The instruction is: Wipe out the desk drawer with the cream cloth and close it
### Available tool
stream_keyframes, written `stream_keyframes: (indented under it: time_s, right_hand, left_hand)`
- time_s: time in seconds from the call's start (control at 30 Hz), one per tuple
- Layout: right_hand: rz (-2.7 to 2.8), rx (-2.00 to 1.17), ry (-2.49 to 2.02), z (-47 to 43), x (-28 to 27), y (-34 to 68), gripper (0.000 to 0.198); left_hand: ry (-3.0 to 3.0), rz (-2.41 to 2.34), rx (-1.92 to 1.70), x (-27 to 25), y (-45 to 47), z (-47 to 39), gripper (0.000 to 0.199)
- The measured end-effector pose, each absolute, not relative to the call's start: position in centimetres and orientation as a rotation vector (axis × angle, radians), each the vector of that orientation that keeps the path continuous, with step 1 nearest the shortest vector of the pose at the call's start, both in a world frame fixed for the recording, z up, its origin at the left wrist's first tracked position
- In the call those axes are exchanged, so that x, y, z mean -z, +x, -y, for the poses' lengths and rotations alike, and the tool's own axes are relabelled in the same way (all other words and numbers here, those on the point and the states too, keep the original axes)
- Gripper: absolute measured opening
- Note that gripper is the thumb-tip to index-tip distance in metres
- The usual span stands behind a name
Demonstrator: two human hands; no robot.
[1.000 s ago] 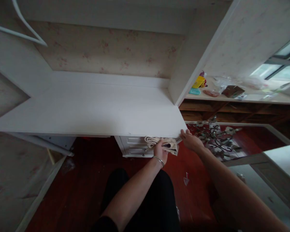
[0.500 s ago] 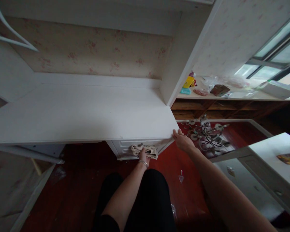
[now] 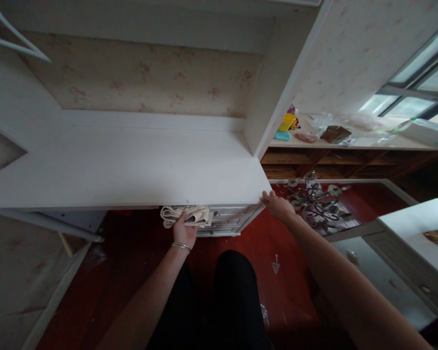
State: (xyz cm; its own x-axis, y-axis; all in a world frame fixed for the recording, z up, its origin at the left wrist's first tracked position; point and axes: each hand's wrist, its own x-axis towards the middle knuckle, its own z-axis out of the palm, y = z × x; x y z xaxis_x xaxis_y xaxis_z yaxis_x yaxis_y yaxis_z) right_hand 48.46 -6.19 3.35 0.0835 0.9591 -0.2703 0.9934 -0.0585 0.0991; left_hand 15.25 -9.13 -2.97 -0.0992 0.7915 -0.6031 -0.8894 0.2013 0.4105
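Observation:
A folded cream cloth [image 3: 190, 215] is gripped in my left hand [image 3: 184, 233], just below the front edge of the white desk [image 3: 156, 165]. The cloth covers the left part of the white drawer unit [image 3: 231, 214] under the desktop; small knobs show to its right. A bracelet circles my left wrist. My right hand [image 3: 278, 204] is closed on the desk's right front corner, with its fingertips at the edge.
A metal chandelier [image 3: 319, 199] lies on the red floor [image 3: 248, 272] to the right. Beyond it a low wooden shelf [image 3: 350, 156] carries plastic bags and a small brown box [image 3: 336, 134]. A white cabinet [image 3: 419, 238] stands at the right.
My left hand has moved left and slightly up with the cloth, uncovering the drawer fronts on the right. My right hand stays at the desk corner.

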Motion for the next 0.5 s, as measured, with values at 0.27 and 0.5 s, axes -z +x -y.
stream_keyframes:
  time_s: [0.27, 0.5]
  right_hand:
    - [-1.960, 0.178, 2.114, 6.1, -3.5, 48.4, 0.045]
    - [-1.947, 0.196, 2.133, 6.0, -3.4, 48.3, 0.044]
  left_hand:
    - [-0.168, -0.594, -1.204, -1.1, 22.4, 10.3, 0.021]
    - [-0.152, -0.582, -1.042, 3.4, 32.8, 9.7, 0.024]
